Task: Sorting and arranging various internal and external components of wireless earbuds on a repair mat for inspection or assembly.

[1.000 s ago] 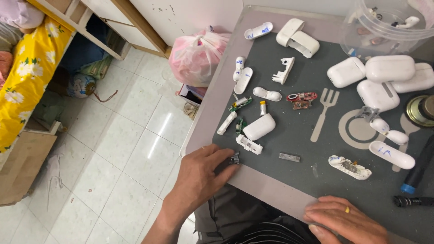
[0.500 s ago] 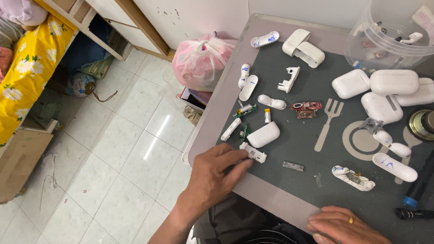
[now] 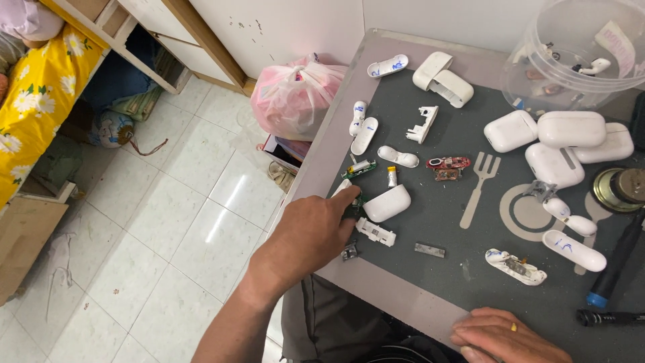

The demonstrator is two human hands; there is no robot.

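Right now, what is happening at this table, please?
A person sits at a grey mat strewn with white earbud cases and taken-apart parts. The left hand reaches over the mat's left edge, fingertips on small pieces beside a white shell. The right hand lies flat on the near edge, holding nothing. A clear tub stands at the far right.

Shining with a soft patch of light: pale tiled floor (image 3: 168,222). Standing behind, scuffed: white wall (image 3: 289,27). Slanting across the upper left: wooden-framed shelf (image 3: 168,40). Draping at the left edge: yellow flowered bedsheet (image 3: 33,101). Leaning beside the grey counter (image 3: 376,282): pink plastic bag (image 3: 295,97).
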